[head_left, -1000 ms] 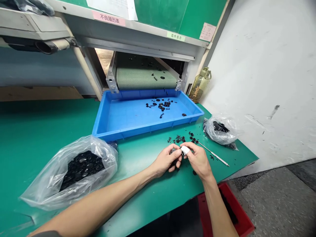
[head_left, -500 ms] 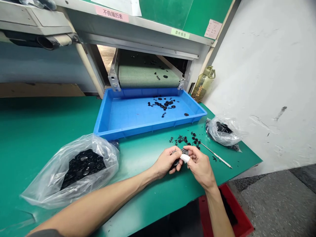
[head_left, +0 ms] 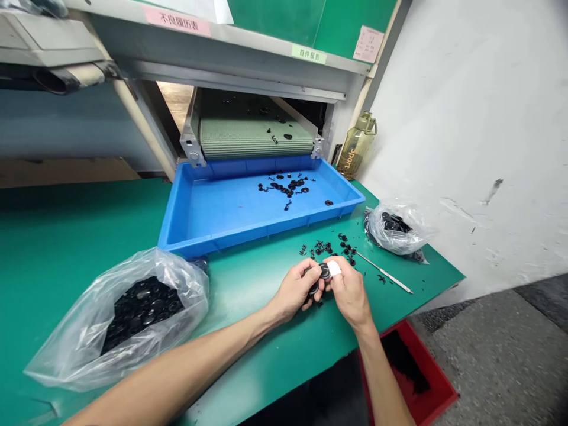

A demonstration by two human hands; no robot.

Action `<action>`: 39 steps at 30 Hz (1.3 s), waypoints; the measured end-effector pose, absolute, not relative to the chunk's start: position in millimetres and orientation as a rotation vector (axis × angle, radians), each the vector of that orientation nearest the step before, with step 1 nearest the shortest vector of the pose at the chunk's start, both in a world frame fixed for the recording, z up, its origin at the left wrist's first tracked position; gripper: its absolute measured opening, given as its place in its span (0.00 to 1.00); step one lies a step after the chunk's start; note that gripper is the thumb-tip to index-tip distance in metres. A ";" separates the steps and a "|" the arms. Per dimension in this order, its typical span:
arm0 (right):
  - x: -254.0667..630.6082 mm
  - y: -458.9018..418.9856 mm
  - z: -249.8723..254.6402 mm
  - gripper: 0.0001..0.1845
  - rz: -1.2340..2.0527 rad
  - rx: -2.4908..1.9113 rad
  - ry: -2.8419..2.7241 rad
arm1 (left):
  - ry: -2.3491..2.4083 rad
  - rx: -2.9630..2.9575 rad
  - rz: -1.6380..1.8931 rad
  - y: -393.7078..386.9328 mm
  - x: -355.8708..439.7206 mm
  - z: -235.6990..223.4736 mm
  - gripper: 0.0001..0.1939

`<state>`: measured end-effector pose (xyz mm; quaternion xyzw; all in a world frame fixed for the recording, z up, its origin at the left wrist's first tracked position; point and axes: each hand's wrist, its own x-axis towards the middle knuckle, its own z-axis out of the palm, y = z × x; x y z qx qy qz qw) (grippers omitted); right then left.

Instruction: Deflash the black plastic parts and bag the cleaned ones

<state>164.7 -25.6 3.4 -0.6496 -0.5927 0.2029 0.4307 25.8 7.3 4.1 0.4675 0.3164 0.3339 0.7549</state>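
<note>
Both hands meet over the near right part of the green table (head_left: 248,331). My left hand (head_left: 295,290) is closed around black round plastic pieces (head_left: 325,271), with thumb and forefinger pinching one disc at the top. My right hand (head_left: 352,293), white tape wrapped on its thumb, is closed against the right side of that same disc. Its fingertips are partly hidden behind the disc and the left fingers. Just beyond the hands lie several small black plastic parts (head_left: 328,247). A thin white pen-like tool (head_left: 386,273) rests to their right.
A blue tray (head_left: 261,234) holding scattered black pieces stands below a green conveyor belt (head_left: 252,136). Clear bags of black parts sit at left (head_left: 186,302) and right (head_left: 406,239). A bottle (head_left: 356,145) stands by the wall; a red bin (head_left: 437,393) is below the table edge.
My right hand has turned and closed in on the disc, its taped thumb now higher and nearer the disc's edge. The whole view has shifted slightly.
</note>
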 end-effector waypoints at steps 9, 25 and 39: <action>195.3 -22.6 21.4 0.18 0.453 -1.478 -1.590 | 0.657 0.898 0.805 9.1 23.8 1.3 0.17; 236.9 -46.1 -30.3 0.16 0.353 -1.459 -0.901 | 0.774 0.989 0.803 16.1 26.6 26.2 0.19; 237.4 -47.0 -26.2 0.17 0.244 -1.483 -0.889 | 0.723 1.171 0.748 73.5 161.1 69.9 0.16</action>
